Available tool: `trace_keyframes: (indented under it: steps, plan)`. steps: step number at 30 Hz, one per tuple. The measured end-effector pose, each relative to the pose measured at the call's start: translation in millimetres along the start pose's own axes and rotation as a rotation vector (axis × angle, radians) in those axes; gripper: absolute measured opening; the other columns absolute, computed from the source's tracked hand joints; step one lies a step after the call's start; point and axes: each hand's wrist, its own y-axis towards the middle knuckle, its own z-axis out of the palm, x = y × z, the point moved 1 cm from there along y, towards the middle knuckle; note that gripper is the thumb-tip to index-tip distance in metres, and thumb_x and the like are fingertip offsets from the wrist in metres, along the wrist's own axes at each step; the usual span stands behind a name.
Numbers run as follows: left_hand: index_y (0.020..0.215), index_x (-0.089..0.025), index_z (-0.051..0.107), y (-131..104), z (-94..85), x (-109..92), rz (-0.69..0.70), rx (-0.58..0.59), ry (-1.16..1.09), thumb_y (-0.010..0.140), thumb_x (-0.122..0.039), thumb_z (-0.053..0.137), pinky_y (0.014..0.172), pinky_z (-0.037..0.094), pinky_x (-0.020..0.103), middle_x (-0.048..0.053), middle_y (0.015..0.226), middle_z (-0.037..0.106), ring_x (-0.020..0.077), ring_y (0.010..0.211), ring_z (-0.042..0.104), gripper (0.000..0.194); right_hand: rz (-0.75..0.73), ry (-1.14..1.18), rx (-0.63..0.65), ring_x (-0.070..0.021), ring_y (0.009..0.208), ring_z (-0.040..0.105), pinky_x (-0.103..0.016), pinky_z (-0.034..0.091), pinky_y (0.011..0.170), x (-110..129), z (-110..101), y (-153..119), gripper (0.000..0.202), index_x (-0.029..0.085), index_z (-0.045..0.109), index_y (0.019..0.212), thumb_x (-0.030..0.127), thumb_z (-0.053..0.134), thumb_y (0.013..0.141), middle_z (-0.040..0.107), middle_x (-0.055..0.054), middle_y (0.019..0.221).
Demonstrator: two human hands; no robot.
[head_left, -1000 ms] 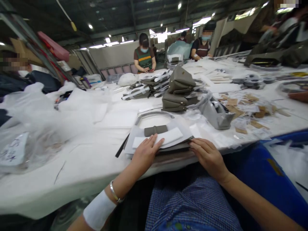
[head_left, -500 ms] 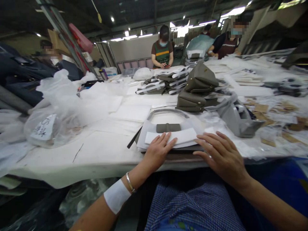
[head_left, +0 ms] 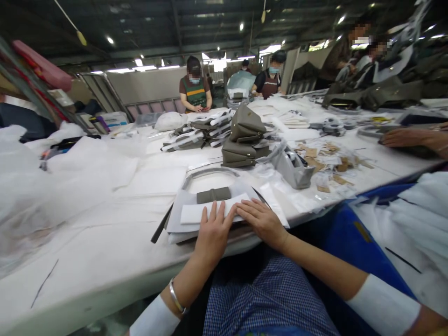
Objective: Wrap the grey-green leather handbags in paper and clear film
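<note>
A dark olive handbag lies flat at the table's front edge, covered by a pale sheet (head_left: 178,215), its wrapped handle (head_left: 210,172) arching away from me. A folded white foam strip (head_left: 191,214) rests across the sheet, just below an olive flap (head_left: 213,195). My left hand (head_left: 213,231) lies on the strip with its fingers spread. Beside it, my right hand (head_left: 262,221) rests flat on the strip's right end, fingers stretched out, its fingertips near my left index finger. A dark strap (head_left: 161,225) sticks out at the bag's left.
Stacked olive bags (head_left: 245,135) and a pile of wrapped straps (head_left: 199,130) stand behind. A grey-wrapped bag (head_left: 296,170) and brown tags (head_left: 324,163) are to the right. Crumpled white sheets (head_left: 91,163) cover the left. Another person's hand (head_left: 409,138) is at far right.
The view has turned right. My right hand has moved left and down onto the foam strip, close to my left hand, which still lies on it.
</note>
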Motion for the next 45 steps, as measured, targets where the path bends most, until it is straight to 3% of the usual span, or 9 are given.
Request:
trace_keyframes:
  steps: [6,12,16,20,23,26,38,42,45]
  plan:
    - [0.148,-0.022,0.043,-10,17.8,3,-0.009,-0.168,-0.063,0.097,-0.014,0.043,0.109,0.041,0.057,0.011,0.150,0.046,0.0339,0.139,0.043,0.051,0.194,0.210,-0.120,-0.0234,0.130,0.053,-0.051,0.039,0.114,20,-30,-16,0.043,0.030,0.059,0.134,0.013,0.051,0.095,0.065,-0.004,0.132]
    - [0.149,-0.025,0.040,-10,17.6,4,-0.016,-0.189,-0.128,0.095,-0.012,0.045,0.110,0.040,0.055,0.008,0.151,0.045,0.0326,0.140,0.041,0.056,0.965,0.748,-0.219,-0.0268,0.111,0.066,-0.044,0.056,0.097,34,-43,-52,0.029,0.026,0.066,0.118,0.035,0.061,0.092,0.069,-0.008,0.122]
    - [0.149,-0.025,0.040,-10,18.8,5,-0.013,-0.180,-0.129,0.095,-0.013,0.047,0.111,0.039,0.054,0.007,0.151,0.045,0.0318,0.140,0.041,0.056,1.232,1.310,-0.243,-0.0252,0.115,0.065,-0.041,0.055,0.100,32,-37,-46,0.045,0.025,0.062,0.125,0.037,0.072,0.083,0.063,-0.007,0.133]
    - [0.148,-0.024,0.042,-11,18.5,5,-0.015,-0.159,-0.130,0.094,-0.012,0.047,0.113,0.037,0.053,0.006,0.152,0.044,0.0311,0.142,0.039,0.055,1.244,1.551,-0.284,-0.0198,0.110,0.065,-0.034,0.052,0.103,28,-41,-32,0.034,0.023,0.070,0.111,0.030,0.075,0.078,0.067,-0.005,0.122]
    - [0.148,-0.025,0.041,-13,17.9,7,-0.019,-0.167,-0.135,0.094,-0.010,0.047,0.113,0.036,0.053,0.005,0.152,0.044,0.0302,0.142,0.038,0.057,1.312,1.506,-0.206,-0.0198,0.098,0.067,-0.036,0.054,0.097,26,-43,-23,0.017,0.019,0.072,0.089,0.028,0.076,0.075,0.071,-0.006,0.102]
    - [0.149,-0.026,0.039,-17,17.4,10,-0.013,-0.185,-0.140,0.094,-0.009,0.045,0.114,0.035,0.051,0.006,0.152,0.045,0.0289,0.143,0.037,0.058,1.282,1.428,-0.122,-0.0223,0.102,0.066,-0.039,0.052,0.099,31,-44,-15,0.018,0.021,0.071,0.091,0.026,0.074,0.074,0.072,-0.006,0.104]
    - [0.157,-0.018,0.016,-16,8.8,17,-0.074,-0.308,-0.096,0.094,-0.038,0.057,0.113,0.035,0.050,0.016,0.153,0.041,0.0335,0.142,0.038,0.077,1.110,1.738,-0.407,-0.0210,0.110,0.065,-0.041,0.049,0.105,53,-58,34,0.036,0.021,0.065,0.099,0.011,0.068,0.065,0.071,-0.003,0.111]
    - [0.157,-0.020,0.014,-13,9.3,30,-0.050,-0.356,-0.079,0.096,-0.032,0.055,0.110,0.040,0.046,0.015,0.151,0.045,0.0314,0.139,0.042,0.075,0.952,1.552,-0.177,-0.0219,0.106,0.068,-0.042,0.051,0.101,32,-54,22,0.046,0.021,0.064,0.116,0.015,0.069,0.071,0.072,-0.005,0.112]
    - [0.157,-0.022,0.014,-11,7.1,38,-0.055,-0.371,-0.070,0.097,-0.029,0.054,0.108,0.043,0.045,0.014,0.149,0.048,0.0304,0.136,0.047,0.073,0.752,1.020,-0.018,-0.0248,0.105,0.068,-0.046,0.051,0.099,-15,-57,-2,0.031,0.021,0.070,0.113,0.026,0.065,0.083,0.072,-0.008,0.113]
